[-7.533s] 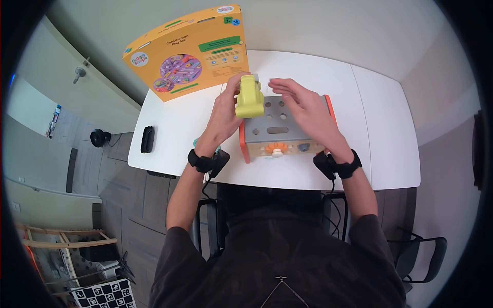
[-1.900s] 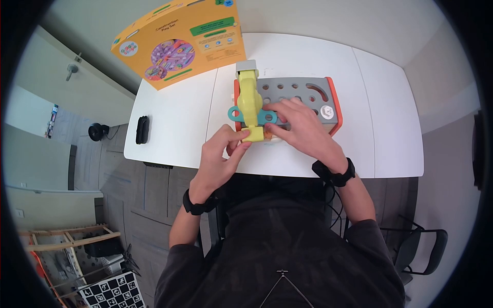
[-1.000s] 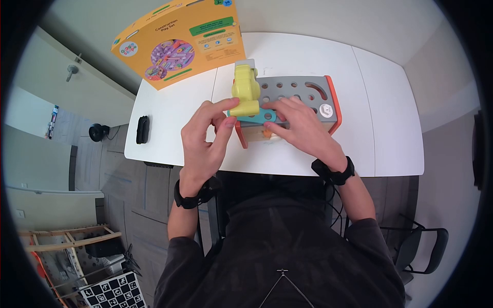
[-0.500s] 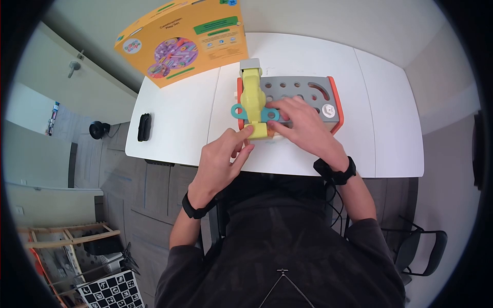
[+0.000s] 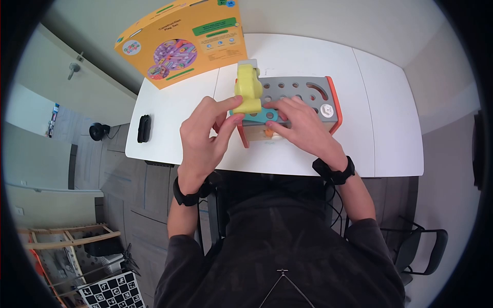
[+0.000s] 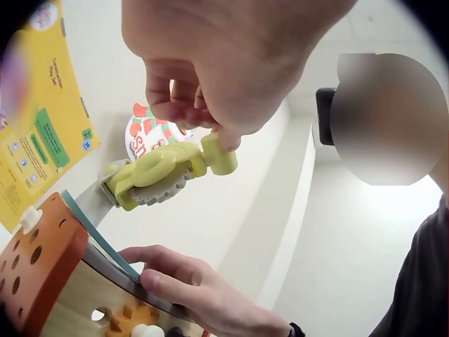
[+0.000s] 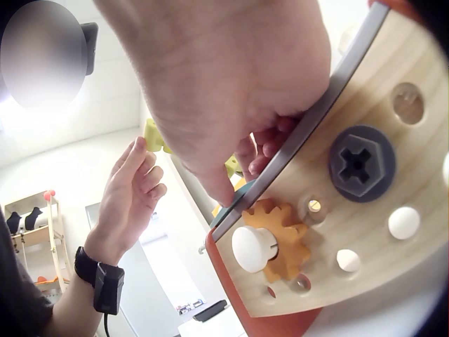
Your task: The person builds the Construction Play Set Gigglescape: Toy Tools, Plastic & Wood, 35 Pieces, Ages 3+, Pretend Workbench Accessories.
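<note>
A yellow-green toy circular saw [image 5: 248,84] with a grey toothed blade [image 6: 168,191] is over the left end of a toy workbench [image 5: 303,79]. My left hand [image 5: 203,131] pinches its stubby handle [image 5: 247,106] between thumb and fingers. In the left wrist view the saw is tilted and stands off the bench. A teal strip with holes [image 5: 257,117] lies along the grey top's near edge, overhanging to the left. My right hand [image 5: 303,120] grips strip and bench edge together, thumb in front, fingers on top.
On the bench front sit an orange gear [image 7: 284,246], a white bolt [image 7: 251,248] and a grey cross-slotted screw [image 7: 382,168]. A white hex piece [image 5: 327,111] is at the top's right corner. An orange box [image 5: 210,56] stands behind; a black case [image 5: 144,128] lies left.
My left hand holds the saw throughout, moving it back and forth; since half a second ago its handle has gone away from my body and up. The right hand stays on the strip.
</note>
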A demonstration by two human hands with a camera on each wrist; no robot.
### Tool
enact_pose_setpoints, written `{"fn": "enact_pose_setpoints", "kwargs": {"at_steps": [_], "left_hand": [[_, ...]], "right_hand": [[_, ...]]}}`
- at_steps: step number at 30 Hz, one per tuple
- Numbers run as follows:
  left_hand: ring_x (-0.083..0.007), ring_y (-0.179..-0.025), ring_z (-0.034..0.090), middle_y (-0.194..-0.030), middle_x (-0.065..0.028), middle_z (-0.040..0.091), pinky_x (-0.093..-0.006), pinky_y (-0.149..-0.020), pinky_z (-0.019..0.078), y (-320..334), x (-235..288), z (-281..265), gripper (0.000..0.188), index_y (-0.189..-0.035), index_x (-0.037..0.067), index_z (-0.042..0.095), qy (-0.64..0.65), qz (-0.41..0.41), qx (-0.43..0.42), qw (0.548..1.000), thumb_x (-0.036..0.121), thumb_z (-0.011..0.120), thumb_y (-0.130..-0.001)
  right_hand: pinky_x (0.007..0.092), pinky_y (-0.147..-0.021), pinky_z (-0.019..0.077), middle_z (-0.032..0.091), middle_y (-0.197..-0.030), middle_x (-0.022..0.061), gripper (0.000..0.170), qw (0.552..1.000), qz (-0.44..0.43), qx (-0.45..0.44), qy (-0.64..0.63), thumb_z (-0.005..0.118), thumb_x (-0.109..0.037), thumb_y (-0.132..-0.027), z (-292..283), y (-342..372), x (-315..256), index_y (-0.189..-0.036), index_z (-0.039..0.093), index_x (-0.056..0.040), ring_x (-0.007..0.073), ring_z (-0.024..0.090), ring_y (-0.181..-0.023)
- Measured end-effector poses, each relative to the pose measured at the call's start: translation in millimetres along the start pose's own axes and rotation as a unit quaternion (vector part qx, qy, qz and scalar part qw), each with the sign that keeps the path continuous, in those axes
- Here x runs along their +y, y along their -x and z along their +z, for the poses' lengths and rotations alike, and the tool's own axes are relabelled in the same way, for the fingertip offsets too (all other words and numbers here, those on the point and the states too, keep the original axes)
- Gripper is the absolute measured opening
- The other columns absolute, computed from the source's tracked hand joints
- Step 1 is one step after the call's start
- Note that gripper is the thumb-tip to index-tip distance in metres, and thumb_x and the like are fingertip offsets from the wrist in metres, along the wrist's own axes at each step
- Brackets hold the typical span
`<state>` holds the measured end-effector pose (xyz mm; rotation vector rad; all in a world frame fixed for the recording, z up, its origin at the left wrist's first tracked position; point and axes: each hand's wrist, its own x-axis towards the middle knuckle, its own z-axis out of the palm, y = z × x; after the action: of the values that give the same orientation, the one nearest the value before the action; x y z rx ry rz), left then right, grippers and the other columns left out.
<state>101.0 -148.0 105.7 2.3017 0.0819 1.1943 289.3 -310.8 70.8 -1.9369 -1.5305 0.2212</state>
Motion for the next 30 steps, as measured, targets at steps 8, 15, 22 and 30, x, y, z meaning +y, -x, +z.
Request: {"fn": "enact_pose_setpoints", "kwargs": {"at_steps": [8,15,22,30], "left_hand": [[-0.0105,-0.062,0.048,-0.073,-0.0022,0.052,-0.0262,-0.057,0.0395,2,-10,2,0.034,-0.121,0.004,0.075,0.042,-0.021,0.001,0.999,-0.003,0.084,-0.089],[-0.0099,-0.063,0.049,-0.075,-0.0017,0.053,-0.027,-0.059,0.0412,19,-13,3,0.035,-0.122,0.004,0.075,0.083,-0.045,-0.026,0.995,-0.005,0.083,-0.088],[-0.0113,-0.062,0.047,-0.075,-0.0025,0.051,-0.0288,-0.06,0.0449,50,-20,13,0.034,-0.12,0.005,0.077,0.088,-0.103,-0.085,0.987,-0.004,0.084,-0.088],[-0.0116,-0.064,0.048,-0.076,-0.003,0.052,-0.0279,-0.061,0.0445,43,-10,4,0.039,-0.128,0.006,0.075,0.05,-0.112,-0.079,0.989,-0.004,0.08,-0.091]], "right_hand": [[0.0422,-0.088,0.0513,0.065,-0.094,0.0097,0.039,1.0,-0.003,-0.002,0.0,0.076,-0.029,-0.099,0,0,1,-0.129,0.069,-0.0048,0.0287,0.061,-0.095],[0.042,-0.087,0.0518,0.065,-0.093,0.0097,0.039,1.0,0.0,-0.007,0.003,0.076,-0.028,-0.098,-2,0,1,-0.128,0.069,-0.0056,0.0286,0.061,-0.095],[0.0429,-0.087,0.052,0.068,-0.097,0.0103,0.037,1.0,-0.017,0.019,-0.004,0.076,-0.027,-0.097,5,-1,7,-0.127,0.07,-0.006,0.0301,0.062,-0.097],[0.0424,-0.088,0.0519,0.069,-0.099,0.01,0.036,1.0,-0.008,0.022,-0.01,0.076,-0.027,-0.097,6,-2,6,-0.126,0.071,-0.0062,0.0297,0.062,-0.097]]}}
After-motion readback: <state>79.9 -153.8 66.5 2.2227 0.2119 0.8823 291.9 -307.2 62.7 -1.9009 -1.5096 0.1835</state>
